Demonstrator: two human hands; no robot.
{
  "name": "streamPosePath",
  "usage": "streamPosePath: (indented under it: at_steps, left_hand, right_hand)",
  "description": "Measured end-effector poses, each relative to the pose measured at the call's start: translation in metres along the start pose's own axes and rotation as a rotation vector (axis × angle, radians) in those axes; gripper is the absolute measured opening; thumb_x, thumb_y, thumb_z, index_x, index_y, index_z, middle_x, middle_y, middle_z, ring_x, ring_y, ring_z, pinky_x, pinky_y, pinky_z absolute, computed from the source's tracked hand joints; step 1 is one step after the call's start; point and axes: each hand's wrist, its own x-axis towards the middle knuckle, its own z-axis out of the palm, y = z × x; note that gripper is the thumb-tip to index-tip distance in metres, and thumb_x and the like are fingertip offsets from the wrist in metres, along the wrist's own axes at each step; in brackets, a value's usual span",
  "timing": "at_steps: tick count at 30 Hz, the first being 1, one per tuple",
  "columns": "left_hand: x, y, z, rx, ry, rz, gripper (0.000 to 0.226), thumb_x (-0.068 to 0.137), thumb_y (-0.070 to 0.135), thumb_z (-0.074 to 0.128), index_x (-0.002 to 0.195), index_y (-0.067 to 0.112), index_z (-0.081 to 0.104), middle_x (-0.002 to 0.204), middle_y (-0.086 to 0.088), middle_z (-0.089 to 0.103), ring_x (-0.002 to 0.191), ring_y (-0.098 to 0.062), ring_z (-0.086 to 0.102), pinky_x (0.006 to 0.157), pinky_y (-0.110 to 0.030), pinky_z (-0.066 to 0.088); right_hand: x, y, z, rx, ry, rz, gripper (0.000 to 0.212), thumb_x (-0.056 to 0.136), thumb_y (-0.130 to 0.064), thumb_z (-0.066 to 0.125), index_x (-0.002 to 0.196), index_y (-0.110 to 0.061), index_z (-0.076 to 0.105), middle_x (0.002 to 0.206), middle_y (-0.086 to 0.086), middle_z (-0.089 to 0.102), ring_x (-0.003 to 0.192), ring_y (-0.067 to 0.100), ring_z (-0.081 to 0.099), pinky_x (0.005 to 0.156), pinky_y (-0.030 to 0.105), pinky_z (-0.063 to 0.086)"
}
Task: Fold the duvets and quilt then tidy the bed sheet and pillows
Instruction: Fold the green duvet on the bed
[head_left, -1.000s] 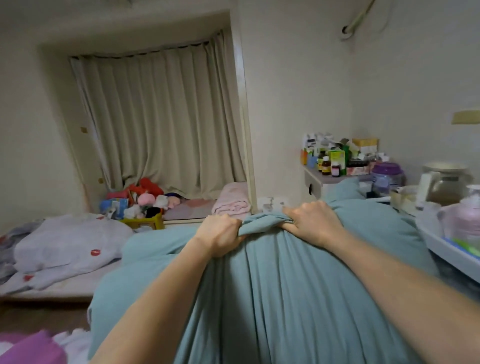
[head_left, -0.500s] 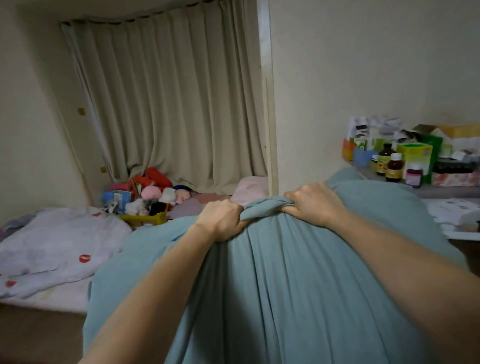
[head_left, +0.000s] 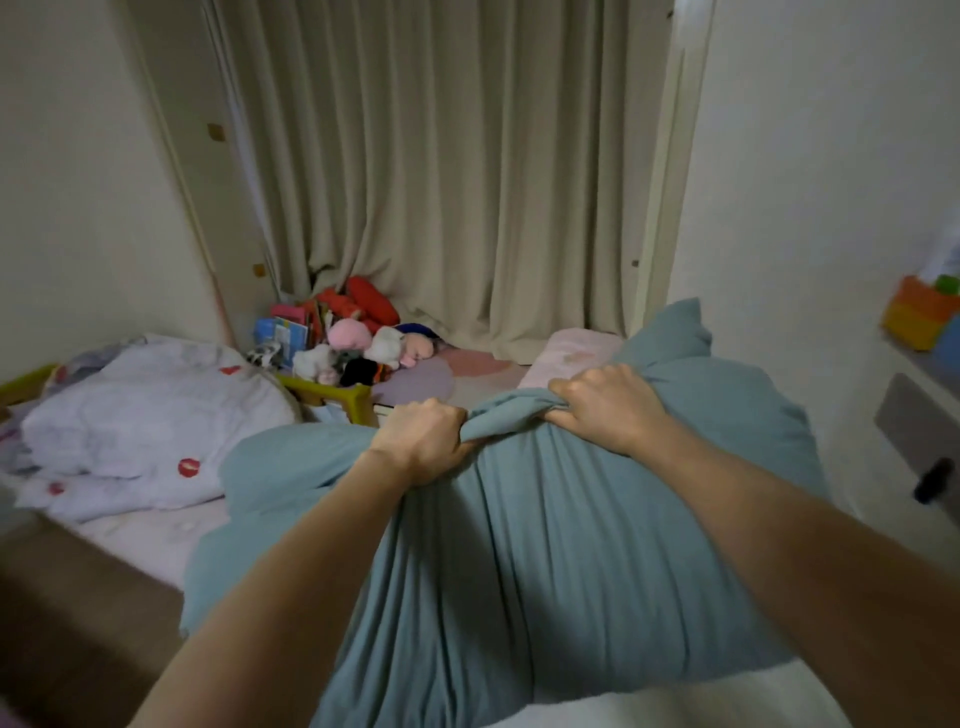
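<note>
A bulky teal duvet (head_left: 545, 545) fills the middle of the view, held up in front of me over the bed. My left hand (head_left: 423, 441) grips a bunched fold at its top edge. My right hand (head_left: 605, 402) grips the same bunched edge just to the right, knuckles up. A white duvet with red lip prints (head_left: 150, 415) lies crumpled on the mattress at the left. A folded pink quilt (head_left: 569, 358) lies beyond the teal duvet near the curtain.
Soft toys and books (head_left: 353, 338) are piled in a yellow-green bin by the beige curtain (head_left: 441, 171). A cabinet with a dark handle (head_left: 930, 457) and colourful boxes (head_left: 919, 314) stands at the right wall. Brown floor (head_left: 67, 613) shows at lower left.
The view has tilted down and to the left, so the shelf of bottles has slid out at the right. Both hands keep the same grip on the teal duvet's bunched edge.
</note>
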Motion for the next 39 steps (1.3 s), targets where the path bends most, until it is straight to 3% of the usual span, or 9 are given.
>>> streamPosePath:
  at_steps: [9,15,21,25,30,32,36,39]
  left_hand:
    - [0.092,-0.157,0.044,0.062,-0.035,-0.135,0.046,0.094,0.057,0.039,0.118,0.022,0.056,0.120,-0.011,0.060,0.109,-0.034,0.058,0.085,-0.039,0.048]
    - [0.124,-0.230,0.050,0.130,-0.105,-0.209,0.047,0.097,0.053,0.039,0.127,0.021,0.054,0.125,-0.011,0.059,0.111,-0.034,0.058,0.089,-0.040,0.045]
    - [0.187,-0.312,0.076,0.185,-0.121,-0.301,0.050,0.097,0.055,0.037,0.120,0.016,0.058,0.121,-0.013,0.062,0.110,-0.033,0.059,0.086,-0.037,0.045]
    - [0.274,-0.378,0.115,0.202,-0.102,-0.290,0.055,0.095,0.061,0.033,0.115,0.016,0.059,0.117,-0.011,0.064,0.105,-0.032,0.061,0.083,-0.037,0.046]
    - [0.405,-0.443,0.148,0.125,-0.104,-0.230,0.060,0.093,0.063,0.034,0.120,0.016,0.059,0.119,-0.010,0.060,0.107,-0.031,0.058,0.086,-0.037,0.044]
    - [0.447,-0.459,0.154,0.114,-0.104,-0.185,0.058,0.094,0.063,0.034,0.119,0.018,0.061,0.118,-0.010,0.062,0.106,-0.030,0.059,0.085,-0.036,0.044]
    - [0.536,-0.483,0.160,0.097,-0.057,-0.062,0.054,0.096,0.056,0.036,0.115,0.013,0.062,0.112,-0.013,0.065,0.104,-0.033,0.060,0.087,-0.037,0.045]
    - [0.614,-0.501,0.161,0.143,0.003,0.046,0.055,0.096,0.057,0.034,0.111,0.013,0.064,0.111,-0.014,0.065,0.102,-0.035,0.062,0.086,-0.037,0.045]
  right_hand:
    - [0.198,-0.058,0.084,0.122,-0.004,-0.136,0.044,0.094,-0.055,0.042,0.115,-0.022,0.062,0.107,0.010,0.066,0.101,0.031,0.061,0.080,0.036,0.044]
    - [0.298,-0.100,0.128,0.227,0.010,-0.241,0.042,0.094,-0.054,0.043,0.106,-0.020,0.065,0.102,0.009,0.068,0.097,0.031,0.061,0.072,0.035,0.042]
    - [0.409,-0.126,0.170,0.278,0.053,-0.291,0.044,0.093,-0.055,0.042,0.117,-0.024,0.062,0.110,0.009,0.065,0.103,0.030,0.060,0.077,0.034,0.044]
    - [0.509,-0.125,0.234,0.293,0.070,-0.301,0.048,0.091,-0.061,0.039,0.112,-0.026,0.064,0.108,0.008,0.067,0.101,0.030,0.061,0.078,0.035,0.046]
    - [0.617,-0.098,0.294,0.346,0.084,-0.220,0.076,0.081,-0.074,0.020,0.122,-0.026,0.062,0.122,0.009,0.060,0.103,0.032,0.060,0.077,0.037,0.048]
    - [0.647,-0.082,0.307,0.288,0.049,-0.156,0.068,0.086,-0.073,0.028,0.129,-0.027,0.057,0.118,0.009,0.064,0.102,0.032,0.062,0.078,0.037,0.048]
    - [0.705,-0.045,0.326,0.196,0.070,-0.032,0.053,0.091,-0.063,0.039,0.107,-0.021,0.066,0.097,0.011,0.070,0.092,0.032,0.065,0.074,0.036,0.047]
    - [0.751,-0.012,0.346,0.126,0.213,0.000,0.056,0.088,-0.058,0.036,0.076,-0.015,0.069,0.065,0.013,0.066,0.058,0.029,0.065,0.050,0.028,0.046]
